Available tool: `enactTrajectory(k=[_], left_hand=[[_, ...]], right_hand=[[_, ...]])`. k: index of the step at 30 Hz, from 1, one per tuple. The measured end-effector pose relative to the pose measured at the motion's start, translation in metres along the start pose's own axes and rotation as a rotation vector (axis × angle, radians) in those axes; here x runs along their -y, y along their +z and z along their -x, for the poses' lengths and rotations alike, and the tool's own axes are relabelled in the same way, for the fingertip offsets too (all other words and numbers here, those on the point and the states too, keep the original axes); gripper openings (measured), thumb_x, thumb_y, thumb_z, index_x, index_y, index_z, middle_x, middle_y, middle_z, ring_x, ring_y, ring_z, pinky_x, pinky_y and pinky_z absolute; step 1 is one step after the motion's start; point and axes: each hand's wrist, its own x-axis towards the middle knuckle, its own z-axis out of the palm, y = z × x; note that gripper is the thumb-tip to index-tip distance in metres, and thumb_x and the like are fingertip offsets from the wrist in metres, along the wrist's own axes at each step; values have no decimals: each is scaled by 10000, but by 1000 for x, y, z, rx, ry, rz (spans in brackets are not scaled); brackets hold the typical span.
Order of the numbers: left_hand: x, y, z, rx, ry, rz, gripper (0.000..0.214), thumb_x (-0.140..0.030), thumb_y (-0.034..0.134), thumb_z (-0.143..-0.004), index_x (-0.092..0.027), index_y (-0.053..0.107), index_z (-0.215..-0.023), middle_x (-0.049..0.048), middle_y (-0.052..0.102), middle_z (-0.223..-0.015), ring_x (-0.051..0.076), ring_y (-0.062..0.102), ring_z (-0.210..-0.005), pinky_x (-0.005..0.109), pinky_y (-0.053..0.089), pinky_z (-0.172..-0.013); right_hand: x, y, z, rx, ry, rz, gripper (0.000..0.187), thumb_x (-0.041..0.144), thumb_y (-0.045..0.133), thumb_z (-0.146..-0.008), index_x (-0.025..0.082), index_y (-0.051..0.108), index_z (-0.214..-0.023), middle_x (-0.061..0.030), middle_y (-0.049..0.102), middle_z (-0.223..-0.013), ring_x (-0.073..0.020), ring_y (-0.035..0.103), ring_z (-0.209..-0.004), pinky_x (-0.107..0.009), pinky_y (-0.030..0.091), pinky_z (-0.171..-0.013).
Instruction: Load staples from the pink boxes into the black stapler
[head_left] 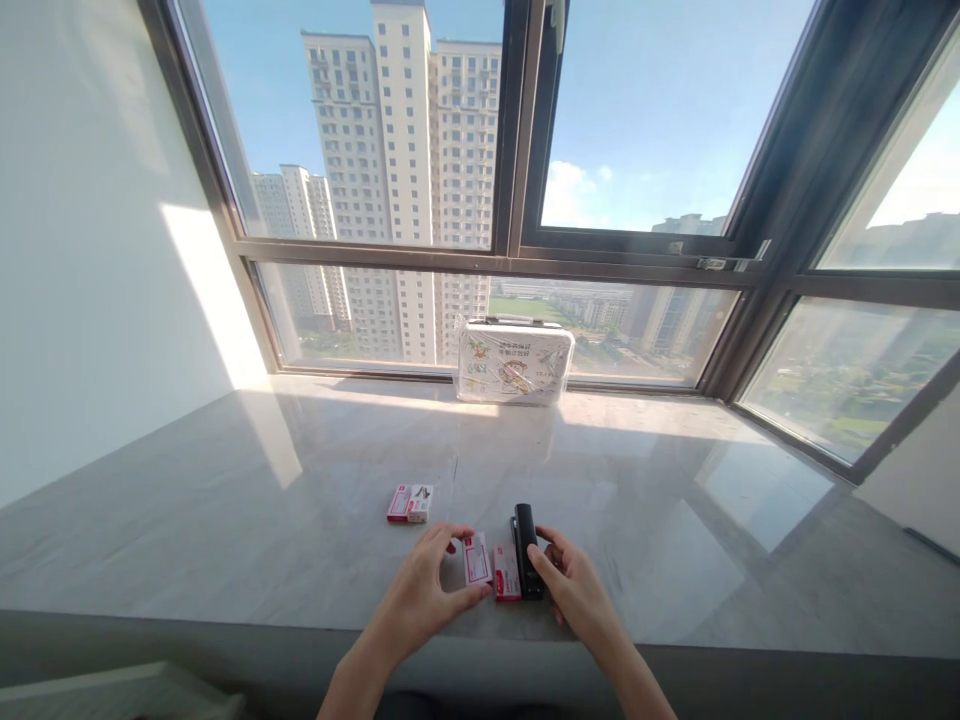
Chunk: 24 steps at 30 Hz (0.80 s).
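Observation:
My left hand (pixel 427 580) pinches a small white box with red edging (pixel 477 560) between thumb and fingertips, just above or on the grey stone sill. Close to its right is another red-and-white box (pixel 507 574); whether the two touch I cannot tell. Against that box's right side lies a black stapler (pixel 529 550), pointing away from me. My right hand (pixel 574 585) grips the stapler, thumb on top and fingers along its right side. Farther off to the left, a third red-and-white box (pixel 410 503), with a stapler picture on it, rests on the sill.
A white case with cartoon prints (pixel 514 365), wrapped in clear plastic, leans upright against the window at the back. Dark window frames (pixel 480 258) border the marble-look sill (pixel 225 540). A white wall (pixel 90 250) stands on the left. The sill's front edge runs beneath my forearms.

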Motion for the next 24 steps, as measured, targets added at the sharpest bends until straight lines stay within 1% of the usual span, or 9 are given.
enactTrajectory(k=[5, 7, 9, 11, 13, 14, 16, 20, 24], left_hand=[[-23, 34, -19, 103, 97, -37, 614, -374, 857, -654, -287, 636, -1220, 38, 666, -1173, 272, 583, -1104, 372, 451, -971], [-27, 40, -21, 124, 102, -54, 692, -390, 883, -615, -295, 625, -1251, 34, 671, -1171, 279, 583, -1093, 383, 453, -964], [-26, 39, -21, 106, 120, -18, 736, -434, 869, -649, -299, 586, -1315, 41, 654, -1219, 277, 575, -1118, 384, 454, -979], [-19, 28, -23, 27, 129, 37, 577, -465, 736, -817, -295, 564, -1340, 49, 634, -1256, 254, 573, -1133, 366, 461, -981], [-3, 9, -28, -134, 92, 42, 340, -398, 478, -991, -278, 596, -1287, 52, 637, -1233, 222, 583, -1117, 344, 474, -958], [8, -3, -30, -236, 57, 9, 339, -340, 369, -1023, -264, 624, -1231, 53, 649, -1193, 213, 589, -1103, 344, 474, -955], [36, -27, -34, -386, -54, -140, 360, -265, 341, -999, -249, 640, -1199, 58, 648, -1183, 217, 600, -1075, 351, 486, -929], [88, -61, -22, -353, -140, -333, 343, -265, 546, -869, -266, 683, -1184, 58, 633, -1268, 277, 568, -1158, 460, 426, -1050], [106, -67, 10, -234, -114, -370, 256, -370, 624, -858, -294, 696, -1091, 19, 535, -1457, 285, 457, -1351, 473, 376, -1127]], right_hand=[[-2, 1, -1, 23, -27, 4, 625, 672, 544, -877, 160, 584, -1234, 48, 529, -706, -64, 398, -352, -213, 315, -295], [0, 1, 0, 32, -24, 0, 605, 683, 539, -874, 153, 612, -1159, 44, 533, -700, -61, 387, -348, -216, 311, -297], [1, 1, 0, 20, -21, 0, 600, 686, 550, -867, 158, 618, -1145, 44, 532, -700, -62, 389, -355, -217, 314, -303], [2, 1, 1, -14, -21, -10, 611, 683, 564, -863, 176, 603, -1201, 50, 518, -698, -70, 404, -371, -218, 326, -311], [1, 1, 1, -42, -8, -44, 636, 688, 560, -864, 202, 567, -1274, 59, 492, -696, -74, 400, -381, -219, 343, -316], [0, 1, 1, -47, 4, -64, 648, 694, 555, -865, 214, 549, -1300, 63, 479, -697, -73, 392, -382, -219, 350, -317], [-3, 1, 1, -48, 20, -89, 661, 704, 548, -866, 229, 529, -1325, 67, 459, -702, -69, 377, -382, -219, 358, -315], [-10, 0, 1, -42, 9, -78, 659, 707, 541, -870, 231, 529, -1324, 62, 465, -713, -69, 385, -394, -215, 365, -315], [-14, -2, -1, -27, 6, -57, 647, 697, 534, -880, 233, 520, -1331, 65, 456, -724, -66, 393, -387, -217, 375, -313]])
